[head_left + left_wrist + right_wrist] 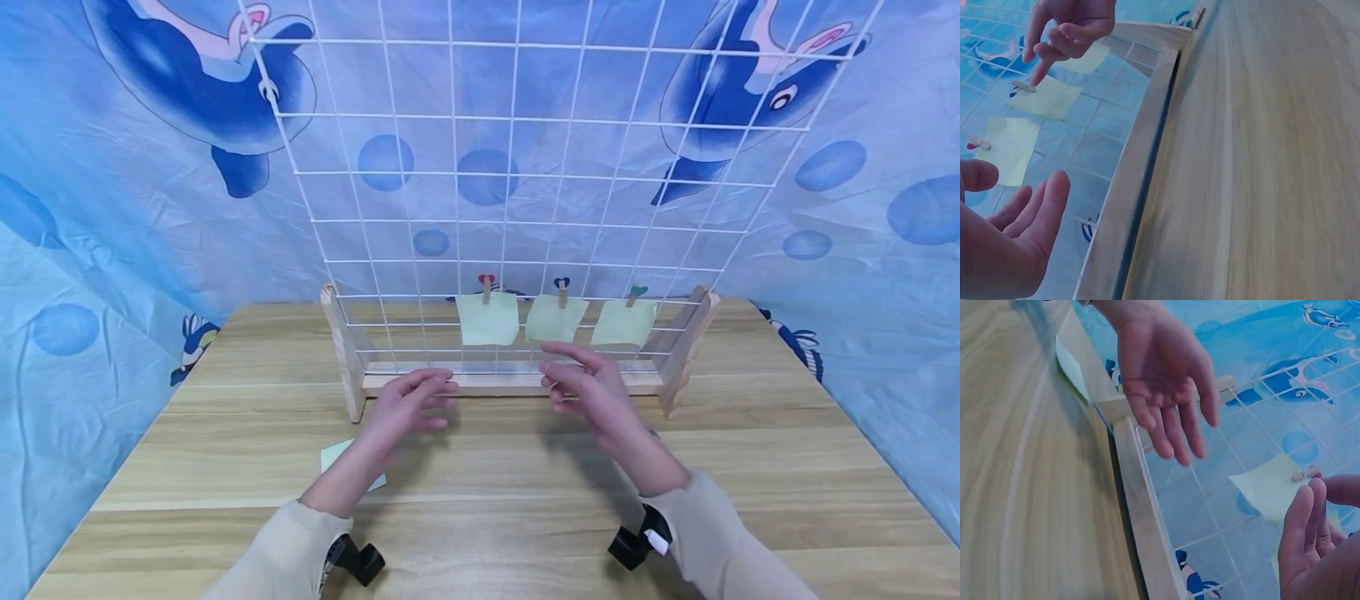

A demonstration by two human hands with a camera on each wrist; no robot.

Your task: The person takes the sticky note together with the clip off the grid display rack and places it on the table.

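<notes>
Three pale green paper notes hang in a row low on a white wire grid [483, 175]. A clothespin with a red heart [487, 287] holds the left note [487, 323]; one with a blue heart [562, 292] holds the middle note [551, 321]; one with a green heart [635, 295] holds the right note [624, 325]. My left hand [408, 404] hovers before the grid's lower left, fingers apart and holding nothing. Loosely bent and without anything in them, the fingers of my right hand [592, 390] are in front of the middle and right notes.
Wooden end supports [343, 354] and a crossbar [495, 386] carry the grid on the wood-grain table [480, 542]. Another green note [335, 452] lies on the table, partly under my left forearm. A blue dolphin-print cloth [172, 250] hangs behind and at both sides.
</notes>
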